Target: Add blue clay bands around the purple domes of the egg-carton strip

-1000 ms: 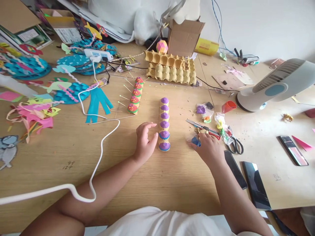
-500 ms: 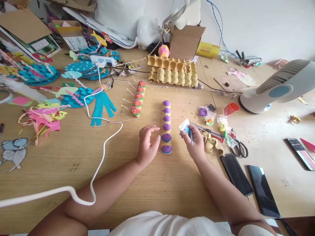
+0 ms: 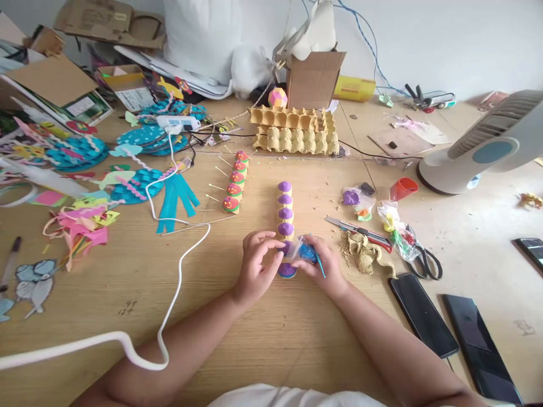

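"What's at your near edge?"

"From my seat, a white cloth shirt (image 3: pixel 271 397), cut off by the bottom of my view, and a slim black phone (image 3: pixel 481 342) at the near right, running down to that same edge."

"And the hands?"

"The right hand (image 3: pixel 326 267) is closed around a small clear plastic bag of blue clay (image 3: pixel 307 252), with a thin blue stick (image 3: pixel 319 263) slanting out beside it. The left hand (image 3: pixel 255 268) is half open, fingers curled, a gap between thumb and forefinger; I see nothing gripped in it. Whether its fingertips touch the bag or what lies beneath, I cannot tell."

"What does lie beneath?"

"A long egg-carton strip with purple domed tops (image 3: pixel 285 229), running near to far between the hands. The bag and fingers partly hide its nearer domes; some blue edging shows at the nearest one."

"Farther out?"

"To the right, a red-handled craft knife (image 3: pixel 360 230) beside crumpled, torn buff carton scraps (image 3: pixel 365 259). Left and farther, a second strip with red-and-green domes (image 3: pixel 236 183), pale-tipped pins jutting from its side. Far right, a white desk fan (image 3: pixel 487 151), cut off by the edge. Beyond the strips, buff cardboard egg trays (image 3: pixel 302 139)."
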{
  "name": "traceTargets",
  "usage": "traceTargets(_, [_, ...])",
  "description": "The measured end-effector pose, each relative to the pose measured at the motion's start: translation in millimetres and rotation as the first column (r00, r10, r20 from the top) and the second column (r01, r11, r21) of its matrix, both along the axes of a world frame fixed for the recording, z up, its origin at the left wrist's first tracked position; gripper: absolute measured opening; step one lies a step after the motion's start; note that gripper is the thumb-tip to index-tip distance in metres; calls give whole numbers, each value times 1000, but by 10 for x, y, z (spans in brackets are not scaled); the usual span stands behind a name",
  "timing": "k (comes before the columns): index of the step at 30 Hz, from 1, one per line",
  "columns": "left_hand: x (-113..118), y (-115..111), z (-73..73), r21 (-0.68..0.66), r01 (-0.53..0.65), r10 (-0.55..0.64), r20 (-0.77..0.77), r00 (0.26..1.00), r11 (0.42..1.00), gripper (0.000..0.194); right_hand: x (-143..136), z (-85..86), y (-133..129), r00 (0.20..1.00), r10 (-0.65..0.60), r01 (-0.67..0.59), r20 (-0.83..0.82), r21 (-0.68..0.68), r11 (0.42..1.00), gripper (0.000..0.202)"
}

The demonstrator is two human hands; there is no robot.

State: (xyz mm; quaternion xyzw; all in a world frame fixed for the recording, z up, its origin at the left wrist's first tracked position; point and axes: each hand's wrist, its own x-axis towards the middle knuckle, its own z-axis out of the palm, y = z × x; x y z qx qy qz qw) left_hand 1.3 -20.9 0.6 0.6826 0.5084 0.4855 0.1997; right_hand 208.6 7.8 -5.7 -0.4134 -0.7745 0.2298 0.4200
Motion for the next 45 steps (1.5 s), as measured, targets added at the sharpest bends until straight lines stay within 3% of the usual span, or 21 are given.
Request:
traceTargets(4, [1, -22, 6, 35, 37, -37, -7, 999, 999, 13, -13, 16, -13, 997, 62, -64, 38, 43, 997, 53])
traceTargets(17, [-14, -46, 14, 17, 89, -89, 39, 995, 996, 13, -22, 57, -33, 994, 100, -104, 53, 87, 991, 57])
traceTargets(23, [-14, -71, 39, 15, 109, -109, 40, 993, 994, 6, -34, 71, -44, 990, 104, -120, 91, 189, 975, 58])
traceTargets(31, [-13, -66, 0, 5, 113, -113, 72, 991, 994, 9, -30, 76, -48, 987, 108, -133, 123, 220, 966, 45])
traceTargets(40, [-7, -56, -25, -18, 85, -81, 160, 984, 996, 6, -32, 89, -41, 985, 146, -161, 89, 195, 968, 38])
traceTargets(45, [-7, -48, 3, 30, 94, -96, 71, 993, 995, 4, -8, 44, -24, 987, 144, -155, 78, 166, 974, 39])
